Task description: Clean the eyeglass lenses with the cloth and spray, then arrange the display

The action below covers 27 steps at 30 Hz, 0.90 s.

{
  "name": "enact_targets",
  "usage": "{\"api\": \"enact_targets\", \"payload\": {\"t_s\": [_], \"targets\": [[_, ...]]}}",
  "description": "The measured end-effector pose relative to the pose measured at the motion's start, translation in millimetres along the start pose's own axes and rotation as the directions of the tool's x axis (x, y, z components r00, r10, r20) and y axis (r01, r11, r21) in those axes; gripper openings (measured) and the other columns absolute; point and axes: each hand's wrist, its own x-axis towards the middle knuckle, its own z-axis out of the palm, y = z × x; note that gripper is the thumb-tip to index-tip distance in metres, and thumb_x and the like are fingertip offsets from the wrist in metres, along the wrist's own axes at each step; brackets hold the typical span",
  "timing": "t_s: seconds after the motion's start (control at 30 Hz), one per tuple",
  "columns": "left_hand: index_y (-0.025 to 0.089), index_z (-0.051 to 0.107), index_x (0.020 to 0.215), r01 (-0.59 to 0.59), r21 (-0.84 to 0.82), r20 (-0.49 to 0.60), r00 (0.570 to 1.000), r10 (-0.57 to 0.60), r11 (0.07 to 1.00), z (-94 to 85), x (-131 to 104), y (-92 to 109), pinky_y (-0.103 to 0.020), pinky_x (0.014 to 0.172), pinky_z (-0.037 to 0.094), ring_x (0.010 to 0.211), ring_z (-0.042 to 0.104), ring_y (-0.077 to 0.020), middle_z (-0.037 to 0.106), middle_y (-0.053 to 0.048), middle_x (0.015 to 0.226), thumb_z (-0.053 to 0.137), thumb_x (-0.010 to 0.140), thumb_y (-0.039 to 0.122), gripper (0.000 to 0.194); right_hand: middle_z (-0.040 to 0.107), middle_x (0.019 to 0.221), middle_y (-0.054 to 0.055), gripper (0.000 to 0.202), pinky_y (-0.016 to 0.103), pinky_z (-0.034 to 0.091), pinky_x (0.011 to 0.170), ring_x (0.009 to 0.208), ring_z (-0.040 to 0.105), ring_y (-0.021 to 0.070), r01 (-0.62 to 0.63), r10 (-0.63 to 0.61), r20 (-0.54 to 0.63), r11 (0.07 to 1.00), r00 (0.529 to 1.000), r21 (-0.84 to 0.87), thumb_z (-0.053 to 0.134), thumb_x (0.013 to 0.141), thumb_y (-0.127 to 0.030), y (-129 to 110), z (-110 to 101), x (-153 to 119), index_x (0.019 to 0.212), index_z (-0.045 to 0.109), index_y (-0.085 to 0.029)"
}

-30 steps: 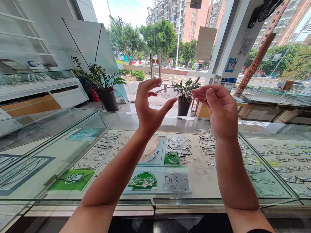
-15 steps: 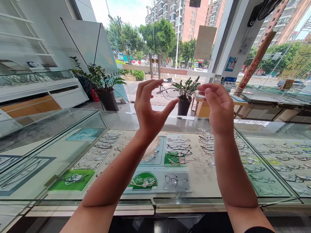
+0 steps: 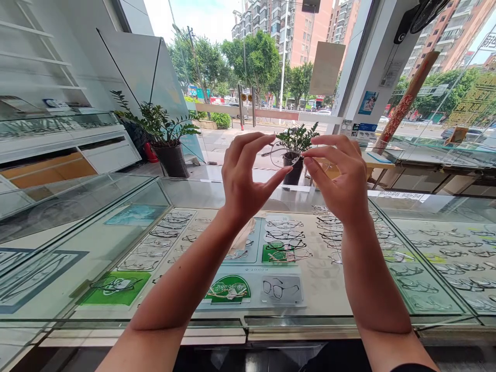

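A pair of thin-rimmed glasses (image 3: 272,156) is held up between my hands, above the glass display counter. My left hand (image 3: 248,173) has its thumb and fingers curved around the left lens, with fingertips at the upper rim and thumb at the lower edge. My right hand (image 3: 339,173) pinches the frame near its middle with thumb and index finger. The right part of the glasses is faint and partly hidden behind my right fingers.
Below lies the glass counter (image 3: 186,191) with rows of glasses inside. A green card (image 3: 116,295) and a grey card with glasses (image 3: 281,290) lie near its front. Potted plants (image 3: 173,160) stand beyond, before the glass doors.
My right hand has moved left, from the right end of the glasses to near their middle. My left hand and the glasses have shifted slightly right.
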Motion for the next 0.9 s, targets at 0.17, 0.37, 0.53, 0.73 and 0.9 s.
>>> {"api": "enact_targets", "payload": {"t_s": [0.17,0.37,0.53,0.73,0.9], "targets": [[0.029,0.065,0.151,-0.017,-0.033,0.037,0.999,0.018,0.999,-1.9,3,2,-0.048,0.111,0.064,0.135,0.072,-0.0324,0.074,-0.010,0.142,0.083,0.102,0.060,0.061,0.083,0.128,0.005,0.010,0.060,0.054,0.120,0.129,0.074,0.0319,-0.039,0.034,0.040,0.990,0.999,0.139,0.074,0.109,-0.033,6,1,1,0.107,0.084,-0.033],[0.036,0.055,0.162,0.049,-0.276,0.130,0.991,-0.013,0.960,0.9,5,-2,-0.040,0.089,0.065,0.124,0.078,-0.0279,0.070,-0.010,0.149,0.080,0.105,0.052,0.065,0.085,0.127,0.005,0.008,0.055,0.063,0.112,0.125,0.077,0.0290,-0.281,0.177,0.257,0.846,0.950,0.453,0.079,0.102,-0.033,16,6,2,0.100,0.087,-0.031],[0.038,0.053,0.163,0.111,-0.380,0.206,0.978,-0.032,0.918,2.9,4,-5,-0.036,0.084,0.064,0.122,0.080,-0.0268,0.072,-0.010,0.147,0.080,0.104,0.052,0.066,0.087,0.121,0.004,0.012,0.049,0.067,0.103,0.114,0.080,0.0253,-0.489,0.261,0.444,0.683,0.857,0.543,0.083,0.098,-0.039,17,8,3,0.099,0.088,-0.029],[0.041,0.047,0.166,0.213,-0.238,0.230,0.960,-0.158,0.948,4.1,4,-2,-0.037,0.086,0.065,0.124,0.079,-0.0277,0.072,-0.011,0.149,0.086,0.098,0.053,0.079,0.088,0.101,0.004,0.015,0.045,0.069,0.090,0.095,0.080,0.0222,-0.473,0.281,0.398,0.686,0.873,0.553,0.084,0.095,-0.040,17,15,1,0.101,0.088,-0.027],[0.036,0.058,0.158,0.237,-0.162,0.031,0.972,-0.235,0.958,1.4,6,2,-0.037,0.086,0.064,0.121,0.076,-0.0264,0.073,-0.011,0.147,0.081,0.100,0.055,0.066,0.088,0.098,0.004,0.015,0.045,0.070,0.088,0.093,0.081,0.0224,-0.417,0.321,0.270,0.757,0.908,0.503,0.082,0.097,-0.039,14,21,-1,0.098,0.087,-0.026]]}}
